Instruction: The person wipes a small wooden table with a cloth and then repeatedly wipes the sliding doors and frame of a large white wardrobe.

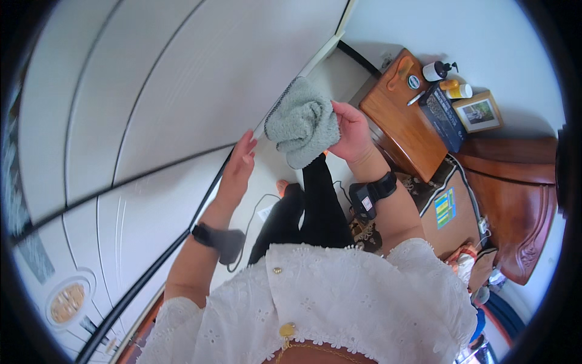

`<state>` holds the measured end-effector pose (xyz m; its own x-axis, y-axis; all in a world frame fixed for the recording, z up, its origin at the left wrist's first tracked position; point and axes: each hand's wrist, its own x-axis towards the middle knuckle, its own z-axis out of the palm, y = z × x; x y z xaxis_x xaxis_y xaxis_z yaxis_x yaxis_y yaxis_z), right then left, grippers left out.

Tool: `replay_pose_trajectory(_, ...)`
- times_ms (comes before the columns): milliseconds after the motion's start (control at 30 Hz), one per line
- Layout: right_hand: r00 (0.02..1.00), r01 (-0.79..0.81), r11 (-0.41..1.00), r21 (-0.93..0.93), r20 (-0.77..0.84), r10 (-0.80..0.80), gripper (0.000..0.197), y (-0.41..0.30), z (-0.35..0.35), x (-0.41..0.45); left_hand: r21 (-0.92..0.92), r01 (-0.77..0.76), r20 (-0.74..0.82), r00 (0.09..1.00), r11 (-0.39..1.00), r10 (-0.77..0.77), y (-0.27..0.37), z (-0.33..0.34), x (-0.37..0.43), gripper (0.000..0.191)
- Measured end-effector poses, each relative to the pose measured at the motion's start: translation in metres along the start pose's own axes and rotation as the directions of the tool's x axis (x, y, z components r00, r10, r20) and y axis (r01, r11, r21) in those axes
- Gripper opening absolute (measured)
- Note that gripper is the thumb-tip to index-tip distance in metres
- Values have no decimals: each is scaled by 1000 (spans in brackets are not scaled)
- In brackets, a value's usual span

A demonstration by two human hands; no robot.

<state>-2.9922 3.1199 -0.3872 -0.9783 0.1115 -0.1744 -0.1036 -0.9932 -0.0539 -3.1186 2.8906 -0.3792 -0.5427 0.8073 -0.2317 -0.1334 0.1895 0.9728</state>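
Observation:
A grey-green terry cloth (pixel 304 123) with a dark stitched edge hangs bunched in front of me, beside a white panelled wardrobe door. My right hand (pixel 352 132) grips its right side between thumb and fingers. To the left of the cloth, my left hand (pixel 238 168) is raised with nothing in it, its fingers extended near the door panel (pixel 200 91). A small gap shows between that hand and the cloth. Black straps with devices sit on both forearms.
On my right stands a wooden nightstand (pixel 395 123) bearing a comb, a pump bottle (pixel 436 71), a dark box (pixel 442 116) and a framed picture (pixel 478 112). Beyond it is a bed with a carved wooden headboard (pixel 514 204). A cable (pixel 248 227) runs along the floor near my legs.

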Motion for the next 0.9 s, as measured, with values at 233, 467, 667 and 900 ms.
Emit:
replay_pose_trajectory(233,973,-80,969,-235,194,128,43,16,97,-10,-514,-36,-15,999,857,32,94,-3,-21,41)
replay_pose_trajectory(467,964,-9,869,-495,226,139,46,28,152,-19,-438,-155,-177,981,885,85,149,-38,-54,30)
replay_pose_trajectory(667,946,-42,869,-494,260,194,42,24,166,-18,66,-275,-319,905,959,282,181,-53,-72,30)
replay_pose_trajectory(900,871,-212,864,-456,312,379,39,4,208,-1,558,-297,-403,719,775,566,221,-48,-78,28)
